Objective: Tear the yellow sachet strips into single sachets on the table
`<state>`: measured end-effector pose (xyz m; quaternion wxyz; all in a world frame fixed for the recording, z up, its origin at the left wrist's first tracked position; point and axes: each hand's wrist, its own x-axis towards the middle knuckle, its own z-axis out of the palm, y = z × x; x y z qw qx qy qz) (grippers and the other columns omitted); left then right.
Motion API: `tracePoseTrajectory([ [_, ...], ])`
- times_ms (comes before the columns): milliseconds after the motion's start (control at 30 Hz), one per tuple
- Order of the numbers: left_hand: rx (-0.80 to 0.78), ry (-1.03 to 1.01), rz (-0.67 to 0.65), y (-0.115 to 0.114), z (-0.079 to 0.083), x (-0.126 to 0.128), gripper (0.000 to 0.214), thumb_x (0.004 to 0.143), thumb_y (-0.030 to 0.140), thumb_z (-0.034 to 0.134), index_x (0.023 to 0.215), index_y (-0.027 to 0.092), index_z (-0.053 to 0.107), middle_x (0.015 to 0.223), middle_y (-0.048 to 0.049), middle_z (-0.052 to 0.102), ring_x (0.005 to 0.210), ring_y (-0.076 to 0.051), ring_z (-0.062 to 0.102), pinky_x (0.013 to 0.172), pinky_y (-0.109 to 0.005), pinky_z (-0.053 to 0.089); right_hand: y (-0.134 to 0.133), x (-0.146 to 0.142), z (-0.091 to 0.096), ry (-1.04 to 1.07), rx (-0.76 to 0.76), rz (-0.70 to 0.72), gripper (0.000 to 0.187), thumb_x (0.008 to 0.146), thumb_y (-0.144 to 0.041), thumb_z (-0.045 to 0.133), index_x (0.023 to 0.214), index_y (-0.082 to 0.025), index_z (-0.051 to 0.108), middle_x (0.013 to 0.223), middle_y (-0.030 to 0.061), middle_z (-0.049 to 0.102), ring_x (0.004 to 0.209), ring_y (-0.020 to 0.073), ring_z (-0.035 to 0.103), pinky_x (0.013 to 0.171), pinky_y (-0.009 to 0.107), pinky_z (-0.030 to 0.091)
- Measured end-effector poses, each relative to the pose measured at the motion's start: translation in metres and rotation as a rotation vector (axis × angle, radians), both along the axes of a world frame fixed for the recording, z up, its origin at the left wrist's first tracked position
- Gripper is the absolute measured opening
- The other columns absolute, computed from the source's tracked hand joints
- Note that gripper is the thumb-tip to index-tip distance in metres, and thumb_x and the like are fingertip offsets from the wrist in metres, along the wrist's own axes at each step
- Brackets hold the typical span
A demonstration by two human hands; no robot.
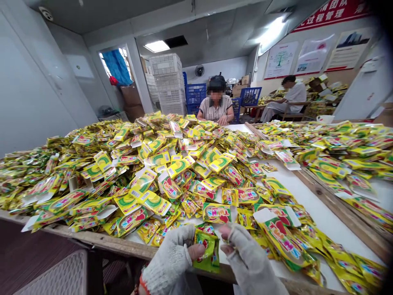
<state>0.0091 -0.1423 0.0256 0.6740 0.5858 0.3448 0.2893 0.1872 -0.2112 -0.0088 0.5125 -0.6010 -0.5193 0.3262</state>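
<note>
My left hand [175, 256], in a white knitted glove with the thumb tip bare, pinches small green and yellow sachets [208, 250] near the table's front edge. How many sachets it holds is unclear. Just right of them is my right hand [248, 258], gloved too, its bare fingertips apart and nothing visible between them. Beyond both hands lies a flat yellow and green printed box [217, 213] among loose sachets [149, 229]. A larger box [281, 241] with an open white flap rests on sachets to the right of my right hand.
A large heap of yellow boxes [153, 151] covers the table's left and middle. A wooden strip [325, 194] divides off more packets at right. Across the table sits a person [216, 108]; another person [291, 100] sits farther back. White crates [167, 84] stand stacked behind.
</note>
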Motion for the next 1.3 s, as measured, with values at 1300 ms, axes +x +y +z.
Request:
tracePoseTrajectory([
  [1300, 0.938, 0.751, -0.086, 0.024, 0.022, -0.035, 0.038, 0.085, 0.029, 0.059, 0.122, 0.03, 0.063, 0.111, -0.0034, 0.072, 0.1, -0.024, 0.067, 0.088, -0.031, 0.054, 0.008, -0.003, 0.009, 0.063, -0.076, -0.062, 0.029, 0.08, -0.041, 0.066, 0.098, -0.019, 0.068, 0.107, 0.0109, 0.073, 0.102, 0.0275, 0.066, 0.092, 0.039, 0.051],
])
